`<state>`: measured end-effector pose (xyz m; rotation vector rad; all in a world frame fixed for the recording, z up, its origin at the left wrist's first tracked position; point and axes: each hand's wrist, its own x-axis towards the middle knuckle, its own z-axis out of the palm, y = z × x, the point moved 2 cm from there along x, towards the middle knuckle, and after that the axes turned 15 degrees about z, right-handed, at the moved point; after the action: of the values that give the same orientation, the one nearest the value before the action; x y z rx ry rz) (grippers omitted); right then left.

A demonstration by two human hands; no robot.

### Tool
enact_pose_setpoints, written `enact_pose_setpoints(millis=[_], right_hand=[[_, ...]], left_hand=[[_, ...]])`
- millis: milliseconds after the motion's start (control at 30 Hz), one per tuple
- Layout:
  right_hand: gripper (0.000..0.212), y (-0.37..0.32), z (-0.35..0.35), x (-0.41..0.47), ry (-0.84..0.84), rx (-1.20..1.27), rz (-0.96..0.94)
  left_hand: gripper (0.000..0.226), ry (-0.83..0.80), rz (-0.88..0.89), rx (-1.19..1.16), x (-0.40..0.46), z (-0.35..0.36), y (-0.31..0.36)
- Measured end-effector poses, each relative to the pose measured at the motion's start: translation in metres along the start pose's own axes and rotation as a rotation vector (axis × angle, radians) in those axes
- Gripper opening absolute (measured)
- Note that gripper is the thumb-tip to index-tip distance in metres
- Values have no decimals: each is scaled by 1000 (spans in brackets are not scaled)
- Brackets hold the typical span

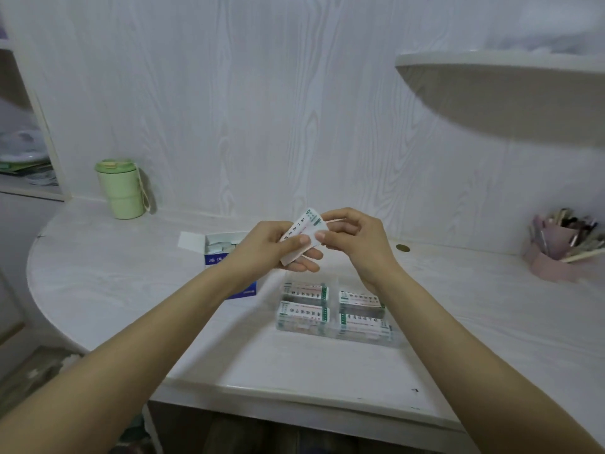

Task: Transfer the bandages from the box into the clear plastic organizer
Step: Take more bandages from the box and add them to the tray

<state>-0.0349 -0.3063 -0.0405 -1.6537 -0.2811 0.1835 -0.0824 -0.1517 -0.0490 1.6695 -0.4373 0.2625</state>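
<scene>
A small stack of wrapped bandages (306,229), white with green ends and pink backs, is held in the air above the desk. My left hand (273,249) grips the stack from below and the left. My right hand (355,239) pinches its right edge with thumb and forefinger. Behind my left wrist stands the blue and white box (216,250), its flap open, with more bandages visible inside. Below my hands lies the clear plastic organizer (334,311), with bandage stacks in its compartments.
A green lidded cup (121,190) stands at the back left of the white desk (458,309). A pink holder full of brushes (556,253) sits at the far right. A small gold coin (402,248) lies near the wall. A rounded shelf (504,90) overhangs the right side.
</scene>
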Motion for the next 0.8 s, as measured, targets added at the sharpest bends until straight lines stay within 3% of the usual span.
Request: enact_pose_setpoints(millis=[100, 467, 800], right_hand=[[25, 2, -7, -6, 20, 11, -1], [11, 13, -17, -15, 14, -15, 120], [10, 24, -25, -22, 80, 31, 179]], left_hand=[[30, 18, -65, -109, 0, 8, -1], [9, 129, -40, 72, -2, 17, 2], [8, 117, -106, 36, -16, 28, -2]])
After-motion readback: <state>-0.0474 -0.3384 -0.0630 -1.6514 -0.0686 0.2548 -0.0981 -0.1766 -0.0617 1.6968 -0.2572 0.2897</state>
